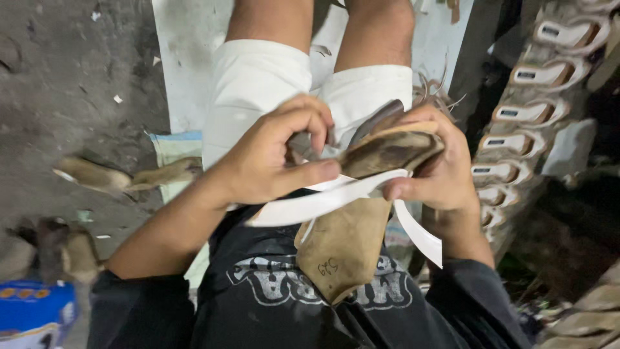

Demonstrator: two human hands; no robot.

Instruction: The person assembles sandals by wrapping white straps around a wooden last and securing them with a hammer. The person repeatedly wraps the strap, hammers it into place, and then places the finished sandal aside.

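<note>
I am seeing a grey concrete floor carrying small white scraps, tan leather pieces, a pale sheet, and a row of shoe soles lying at right.

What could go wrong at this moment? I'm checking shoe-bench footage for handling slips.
1. The white strip hangs loose under both hands; it could snag or crease, since only the left hand pinches near it.
2. The shoe piece rests in the right hand over the lap, so it might slip onto the dirty floor.
3. The tan leather piece dangles unsupported.
</note>
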